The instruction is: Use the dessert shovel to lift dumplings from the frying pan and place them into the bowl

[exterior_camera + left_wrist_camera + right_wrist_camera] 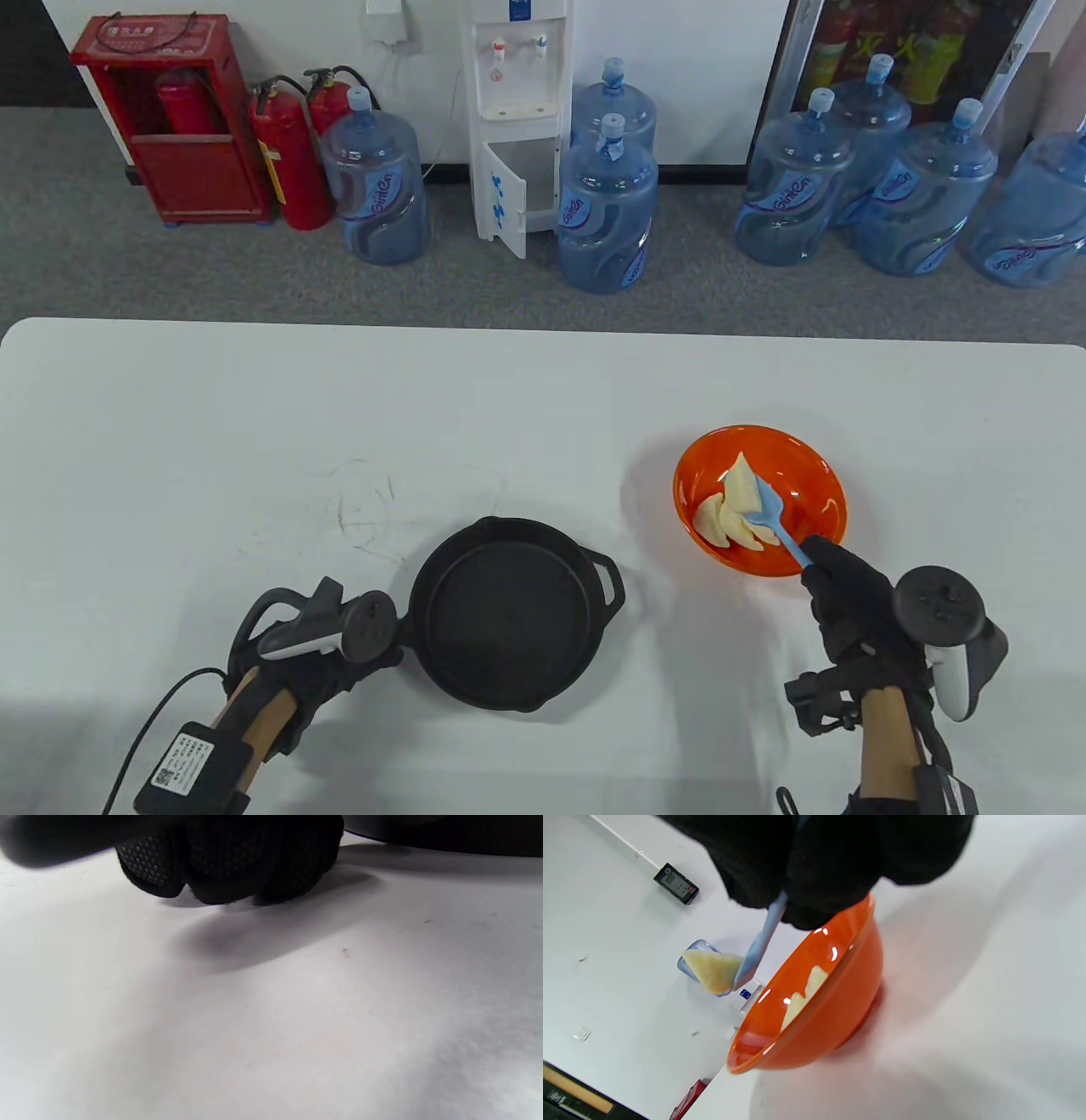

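The right hand (pixel 848 586) grips one blue shovel (pixel 779 522) carrying one dumpling (pixel 712 969) over the orange bowl (pixel 819 509) at 3 o'clock, where about three dumplings (pixel 734 518) lie, while the left hand (pixel 237 861) closes on the handle of the one empty pan (pixel 509 615).

The brand "GinCen" is printed on the blue labels of the water bottles (pixel 382 182) standing on the floor. Other lettering is too small to be read.

Table view looks down across the white table (pixel 254 424) toward a far wall. Left wrist camera skims the tabletop. Right wrist camera, tilted, sits close beside the orange bowl (pixel 835 1018), shared with the table view's lower right.
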Tool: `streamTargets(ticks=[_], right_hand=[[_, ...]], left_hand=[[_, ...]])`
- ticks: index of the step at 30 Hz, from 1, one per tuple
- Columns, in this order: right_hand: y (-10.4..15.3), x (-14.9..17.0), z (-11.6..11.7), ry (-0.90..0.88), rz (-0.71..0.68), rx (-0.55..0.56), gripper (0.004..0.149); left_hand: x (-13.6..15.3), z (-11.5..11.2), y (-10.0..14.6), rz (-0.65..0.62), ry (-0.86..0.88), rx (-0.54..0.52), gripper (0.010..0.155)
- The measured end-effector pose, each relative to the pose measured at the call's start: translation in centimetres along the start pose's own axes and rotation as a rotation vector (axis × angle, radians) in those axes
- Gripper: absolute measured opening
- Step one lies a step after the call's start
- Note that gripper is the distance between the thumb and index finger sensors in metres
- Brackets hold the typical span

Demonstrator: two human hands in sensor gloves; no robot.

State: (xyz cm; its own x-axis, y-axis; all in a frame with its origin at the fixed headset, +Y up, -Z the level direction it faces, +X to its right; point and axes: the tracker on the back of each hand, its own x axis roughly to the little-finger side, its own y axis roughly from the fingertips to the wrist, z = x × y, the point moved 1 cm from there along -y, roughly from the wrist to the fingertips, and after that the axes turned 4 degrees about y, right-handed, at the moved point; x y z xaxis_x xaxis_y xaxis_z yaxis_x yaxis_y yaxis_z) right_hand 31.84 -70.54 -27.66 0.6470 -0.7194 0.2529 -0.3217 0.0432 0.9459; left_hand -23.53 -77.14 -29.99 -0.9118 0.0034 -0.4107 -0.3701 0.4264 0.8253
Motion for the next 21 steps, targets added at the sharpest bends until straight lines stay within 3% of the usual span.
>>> streamTargets(ticks=[10,21], right_hand=[[-0.9,2.5,-1.1,0.013,0.086,0.007,0.046],[-1.9,3.3,-1.9,0.121,0.111,0.016,0.046]], left_hand=[[0.0,0.0,0.0,0.001,0.006,0.001,0.061],[0.1,0.0,0.0,0.002,0.010,0.001,0.061]])
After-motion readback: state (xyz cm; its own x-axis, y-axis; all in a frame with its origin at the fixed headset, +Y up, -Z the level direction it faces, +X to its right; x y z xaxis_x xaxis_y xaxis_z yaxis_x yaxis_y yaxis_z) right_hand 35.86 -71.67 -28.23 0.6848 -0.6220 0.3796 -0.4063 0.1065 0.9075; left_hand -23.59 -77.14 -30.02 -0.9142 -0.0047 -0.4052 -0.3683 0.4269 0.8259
